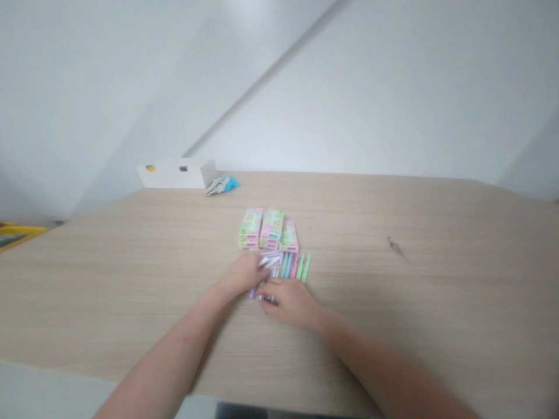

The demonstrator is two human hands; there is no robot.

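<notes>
Head view: the left hand (245, 274) and right hand (292, 299) work just below the centre of the frame, fingertips near each other over a row of coloured sticks (293, 266). Left hand: fingers bent, partly closed, reaching over white and purple sticks; cannot tell whether it grips any. Right hand: fingers curled in toward the thumb, small pale pieces at the fingertips; firm hold or mere contact cannot be told (blur). Sticks lie side by side, their right end marked by two green ones just above the right hand. Just beyond the row, at mid-frame, pink-and-green boxes (251, 224) in three groups limit reach forward. The wooden tabletop (437, 326) runs wide to the right, giving sideways room there; a small dark item (394, 244) lies in that stretch, well apart from the hands. Far edge meets the white wall (393, 87); near it, upper left of centre, a white box (172, 174) with a grey-and-blue item (222, 185) just beside it. Front edge crosses the lower left under the forearms. Yellow object (21, 235) at left frame border, beside the table's edge.
</notes>
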